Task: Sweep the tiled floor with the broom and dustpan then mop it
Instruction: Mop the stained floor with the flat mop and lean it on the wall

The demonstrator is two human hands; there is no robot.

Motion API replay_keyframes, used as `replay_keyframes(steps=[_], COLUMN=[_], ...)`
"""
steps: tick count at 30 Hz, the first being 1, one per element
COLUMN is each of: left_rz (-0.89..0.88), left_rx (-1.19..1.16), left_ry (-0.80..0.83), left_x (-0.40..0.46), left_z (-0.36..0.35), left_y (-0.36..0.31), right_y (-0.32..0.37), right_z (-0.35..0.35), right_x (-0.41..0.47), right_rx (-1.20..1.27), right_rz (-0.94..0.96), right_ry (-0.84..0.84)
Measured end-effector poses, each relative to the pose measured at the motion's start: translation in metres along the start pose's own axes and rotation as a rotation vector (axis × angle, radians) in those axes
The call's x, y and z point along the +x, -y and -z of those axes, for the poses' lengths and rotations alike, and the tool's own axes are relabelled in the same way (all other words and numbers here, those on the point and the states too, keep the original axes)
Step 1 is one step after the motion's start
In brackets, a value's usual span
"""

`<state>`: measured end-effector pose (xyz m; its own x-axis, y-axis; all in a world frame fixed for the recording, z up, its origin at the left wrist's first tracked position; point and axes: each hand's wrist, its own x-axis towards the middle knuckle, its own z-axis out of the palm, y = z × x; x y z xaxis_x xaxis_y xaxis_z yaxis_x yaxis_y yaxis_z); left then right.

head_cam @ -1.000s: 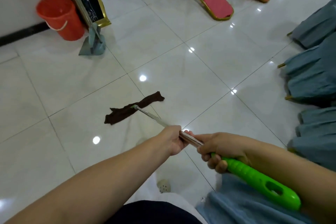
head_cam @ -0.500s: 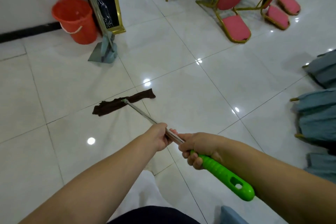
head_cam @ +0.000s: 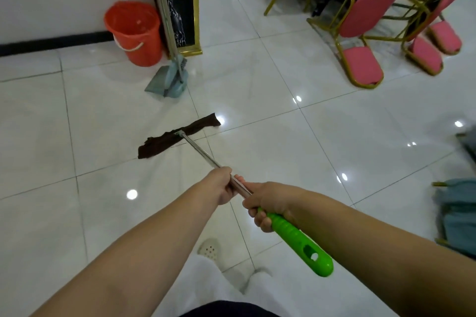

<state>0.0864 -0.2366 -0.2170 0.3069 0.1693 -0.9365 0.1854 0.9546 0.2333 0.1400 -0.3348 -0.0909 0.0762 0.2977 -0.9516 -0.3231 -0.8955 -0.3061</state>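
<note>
Since a second ago, mop [head_cam: 195, 144] pushed out toward 11 o'clock, nearer dustpan [head_cam: 167, 80] and bucket [head_cam: 135, 32]. Left hand [head_cam: 222, 184] fingers clamp its shaft; right hand [head_cam: 270, 203] fingers wrap the green grip.

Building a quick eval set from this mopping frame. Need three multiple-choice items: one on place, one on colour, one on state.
1. Where does the dustpan stand?
A. beside the red bucket
B. under a pink chair
C. at the person's feet

2. What colour is the mop's grip?
A. blue
B. green
C. orange

3. How is the mop held?
A. left hand only
B. lying loose on the floor
C. both hands, the right hand nearer the end

Answers:
1. A: the dustpan sits just right of the bucket, by the wall.
2. B: the plastic grip is bright green.
3. C: the left hand closes on the metal pole, the right on the grip.
</note>
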Motion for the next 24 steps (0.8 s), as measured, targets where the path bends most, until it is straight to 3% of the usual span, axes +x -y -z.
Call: replay_keyframes(steps=[11, 24], left_rz=[-0.038, 0.062], left_rx=[-0.069, -0.232], left_ry=[-0.059, 0.047], left_x=[0.020, 0.023], left_z=[-0.029, -0.195], left_y=[-0.032, 0.028], right_y=[0.040, 0.026], right_z=[0.035, 0.235], right_x=[0.025, -0.020], right_rx=[-0.109, -0.237], right_rz=[0.010, -0.041], right_ry=[0.050, 0.154])
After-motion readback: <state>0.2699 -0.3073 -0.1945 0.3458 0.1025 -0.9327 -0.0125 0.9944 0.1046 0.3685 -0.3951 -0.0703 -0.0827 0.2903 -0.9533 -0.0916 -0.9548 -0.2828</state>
